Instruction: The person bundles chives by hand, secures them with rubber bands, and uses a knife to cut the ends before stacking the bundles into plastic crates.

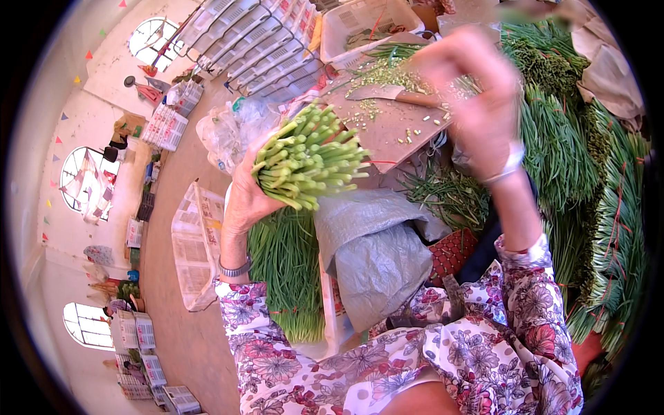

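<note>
My left hand (249, 190) is wrapped round a thick bunch of green stalks (311, 155), its pale cut ends facing up. My right hand (481, 114) is raised at the upper right and smeared by motion; whether its curled fingers hold anything cannot be told. Beneath and left of it, a knife (377, 92) with a wooden handle lies on a brown cutting board (377, 142). Short chopped stalk ends (394, 75) are scattered over the board. Below my left hand, more long green stalks (287, 266) fill a white crate (330, 304).
Tied green bunches (560, 138) are heaped along the right. A grey plastic sheet (377, 259) covers my lap area. White crates (259, 45) are stacked at the back, beside a pale bin (370, 31). A newsprint-patterned crate (196, 245) stands on the floor at left.
</note>
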The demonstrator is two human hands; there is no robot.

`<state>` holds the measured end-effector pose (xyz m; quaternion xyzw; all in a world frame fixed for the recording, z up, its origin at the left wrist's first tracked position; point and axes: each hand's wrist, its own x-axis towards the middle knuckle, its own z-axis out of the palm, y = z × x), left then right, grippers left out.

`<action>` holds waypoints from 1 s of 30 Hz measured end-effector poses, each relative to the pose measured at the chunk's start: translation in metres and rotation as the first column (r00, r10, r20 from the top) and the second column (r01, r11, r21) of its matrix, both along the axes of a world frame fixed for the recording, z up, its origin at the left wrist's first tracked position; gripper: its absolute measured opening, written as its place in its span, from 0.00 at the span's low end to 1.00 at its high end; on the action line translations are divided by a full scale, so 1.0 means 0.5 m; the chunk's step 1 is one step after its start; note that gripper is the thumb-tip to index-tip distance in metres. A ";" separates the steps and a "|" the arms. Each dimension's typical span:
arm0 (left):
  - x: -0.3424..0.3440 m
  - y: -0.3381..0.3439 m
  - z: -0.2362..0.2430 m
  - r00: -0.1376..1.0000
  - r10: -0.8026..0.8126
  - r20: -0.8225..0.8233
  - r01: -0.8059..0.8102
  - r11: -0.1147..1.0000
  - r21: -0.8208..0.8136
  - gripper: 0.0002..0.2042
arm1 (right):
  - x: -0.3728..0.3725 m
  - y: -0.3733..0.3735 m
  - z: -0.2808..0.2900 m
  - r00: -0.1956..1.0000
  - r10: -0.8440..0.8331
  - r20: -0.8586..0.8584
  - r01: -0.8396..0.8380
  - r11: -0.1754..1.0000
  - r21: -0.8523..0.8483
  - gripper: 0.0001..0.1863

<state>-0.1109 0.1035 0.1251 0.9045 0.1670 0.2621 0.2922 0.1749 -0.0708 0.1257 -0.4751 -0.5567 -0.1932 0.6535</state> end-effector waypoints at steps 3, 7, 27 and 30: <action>-0.041 0.034 -0.020 0.991 0.099 -0.085 -0.093 0.993 0.076 0.43 | 0.168 -0.109 -0.012 0.936 -0.116 -0.332 0.148 0.986 0.072 0.10; -0.064 0.038 -0.010 0.942 0.187 -0.280 -0.051 0.901 0.431 0.44 | 0.230 -0.145 -0.083 0.970 -0.098 0.221 0.230 0.655 -0.720 0.24; 0.076 -0.163 0.013 0.939 -0.178 -0.295 0.303 0.837 0.457 0.25 | -0.107 -0.036 -0.369 -0.296 0.318 -0.901 -0.950 0.004 0.314 0.55; -0.025 -0.133 -0.048 0.928 -0.154 -0.338 0.039 0.945 -0.324 0.19 | -0.099 -0.056 -0.371 -0.375 0.253 -0.892 -0.909 0.089 0.407 0.53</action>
